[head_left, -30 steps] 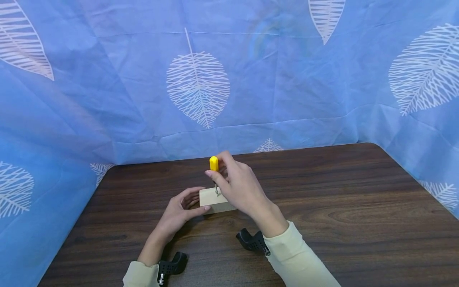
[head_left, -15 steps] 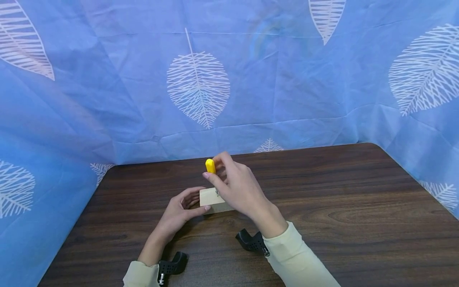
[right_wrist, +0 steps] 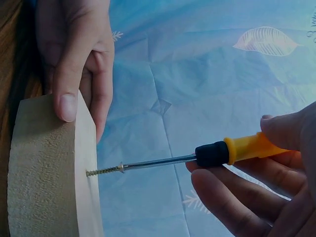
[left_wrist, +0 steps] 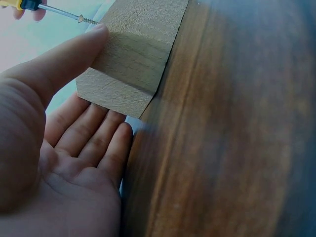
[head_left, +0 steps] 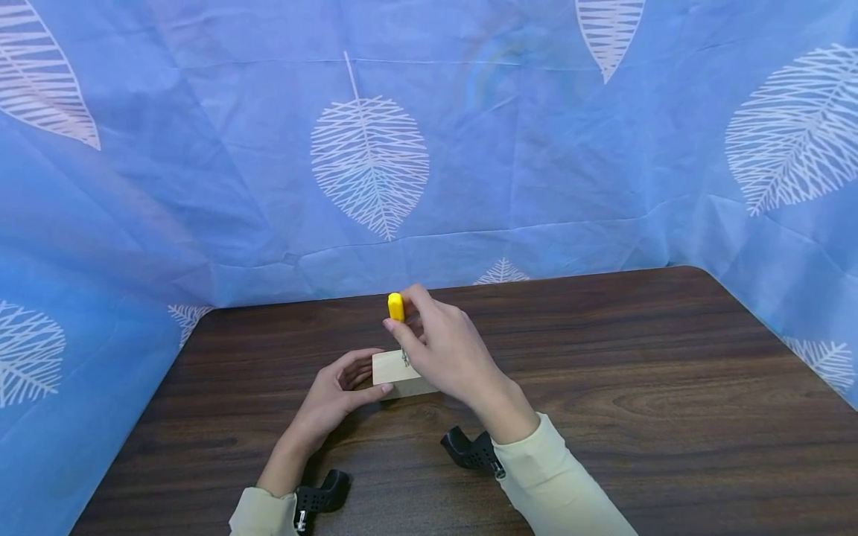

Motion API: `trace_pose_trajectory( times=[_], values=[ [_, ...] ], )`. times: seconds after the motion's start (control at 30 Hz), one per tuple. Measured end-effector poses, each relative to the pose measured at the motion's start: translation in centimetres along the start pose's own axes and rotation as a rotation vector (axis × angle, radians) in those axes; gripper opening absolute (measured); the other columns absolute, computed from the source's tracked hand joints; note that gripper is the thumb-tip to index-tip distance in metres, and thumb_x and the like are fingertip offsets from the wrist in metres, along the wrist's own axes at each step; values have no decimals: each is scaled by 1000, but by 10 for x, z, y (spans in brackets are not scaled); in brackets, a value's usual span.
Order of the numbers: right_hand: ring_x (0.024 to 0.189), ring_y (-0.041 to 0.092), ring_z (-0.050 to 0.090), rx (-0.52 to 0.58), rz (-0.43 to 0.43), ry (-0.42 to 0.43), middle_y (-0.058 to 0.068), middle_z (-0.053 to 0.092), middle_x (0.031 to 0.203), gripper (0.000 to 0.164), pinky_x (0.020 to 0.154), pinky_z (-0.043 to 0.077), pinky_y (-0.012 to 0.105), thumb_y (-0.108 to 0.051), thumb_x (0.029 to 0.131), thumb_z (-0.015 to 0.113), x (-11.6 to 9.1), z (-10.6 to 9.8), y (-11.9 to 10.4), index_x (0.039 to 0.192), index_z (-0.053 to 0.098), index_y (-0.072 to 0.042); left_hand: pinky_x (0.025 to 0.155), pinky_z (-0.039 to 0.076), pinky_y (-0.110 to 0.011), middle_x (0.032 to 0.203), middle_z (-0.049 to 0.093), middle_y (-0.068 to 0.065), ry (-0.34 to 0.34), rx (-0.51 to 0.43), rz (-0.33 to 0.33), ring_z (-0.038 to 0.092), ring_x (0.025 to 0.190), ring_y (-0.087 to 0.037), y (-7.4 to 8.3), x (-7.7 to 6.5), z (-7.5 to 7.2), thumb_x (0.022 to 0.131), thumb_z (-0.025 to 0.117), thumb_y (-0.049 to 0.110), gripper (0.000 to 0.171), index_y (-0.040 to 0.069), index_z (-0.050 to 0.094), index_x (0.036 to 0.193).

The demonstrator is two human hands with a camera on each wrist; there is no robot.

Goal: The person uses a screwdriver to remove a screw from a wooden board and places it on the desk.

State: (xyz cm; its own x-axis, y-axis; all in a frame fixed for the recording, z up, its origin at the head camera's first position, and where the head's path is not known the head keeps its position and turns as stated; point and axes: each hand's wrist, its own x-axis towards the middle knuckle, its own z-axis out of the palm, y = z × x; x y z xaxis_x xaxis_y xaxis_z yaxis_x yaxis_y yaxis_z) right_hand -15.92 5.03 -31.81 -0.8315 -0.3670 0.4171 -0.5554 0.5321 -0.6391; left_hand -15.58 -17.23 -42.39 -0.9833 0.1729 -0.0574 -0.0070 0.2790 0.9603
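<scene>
A pale wooden block (head_left: 402, 385) lies on the dark table. My left hand (head_left: 328, 394) grips its left end, thumb (left_wrist: 74, 59) on the near side and fingers behind. In my right hand (head_left: 445, 342) is a screwdriver (right_wrist: 217, 154) with a yellow and black handle, pinched between thumb and fingers above the block. Its metal shaft ends at the head of a brass-coloured screw (right_wrist: 105, 171). The screw's tip is in the block's top face, with most of the thread showing. From the head view the right hand hides the block's right end.
The brown wood-grain table (head_left: 637, 372) extends to both sides. Behind it hangs a blue cloth (head_left: 482, 171) with white leaf prints. Black wrist mounts (head_left: 325, 491) jut from both sleeves close over the tabletop.
The screwdriver's yellow handle tipped left, then came partly back upright, while the right thumb and fingers shifted slightly on it. The left hand and the block stay in place.
</scene>
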Motion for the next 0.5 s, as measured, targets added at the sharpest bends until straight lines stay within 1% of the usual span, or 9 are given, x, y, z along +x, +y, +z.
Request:
trace_pose_trajectory(
  times=[0.07,0.2,0.27,0.37,0.5],
  values=[
    [79,11,69,-11,6,-4,0,74,103,19,68,59,28,-24,110,65,0,0,-1,124,58,-14,125,45,-56,149,66,-9,5,1,-3,60,143,-31,0,0,0,94,86,22,59,20,63,149],
    [68,12,58,-28,31,-28,1,69,95,20,59,50,27,-24,112,61,1,-1,-2,128,56,-13,125,46,-55,147,67,-6,17,-1,-18,61,142,-30,1,1,2,93,87,21,59,21,64,147],
    [68,13,58,-26,42,-39,2,69,96,20,59,50,27,-24,112,60,1,-2,-2,129,55,-12,124,46,-55,147,67,-6,20,-1,-17,61,142,-30,2,0,2,93,87,21,59,21,64,147],
    [77,14,65,-24,42,-40,3,72,103,23,65,56,30,-24,112,60,1,-1,-2,132,55,-12,125,46,-55,148,67,-8,14,2,-11,60,143,-30,2,0,1,94,86,21,59,20,64,148],
    [95,15,73,-20,30,-24,4,75,116,28,78,62,34,-26,112,59,0,1,0,137,55,-13,125,45,-56,149,66,-9,10,10,-7,60,143,-31,2,-1,0,94,86,23,59,20,63,148]
  ],
)
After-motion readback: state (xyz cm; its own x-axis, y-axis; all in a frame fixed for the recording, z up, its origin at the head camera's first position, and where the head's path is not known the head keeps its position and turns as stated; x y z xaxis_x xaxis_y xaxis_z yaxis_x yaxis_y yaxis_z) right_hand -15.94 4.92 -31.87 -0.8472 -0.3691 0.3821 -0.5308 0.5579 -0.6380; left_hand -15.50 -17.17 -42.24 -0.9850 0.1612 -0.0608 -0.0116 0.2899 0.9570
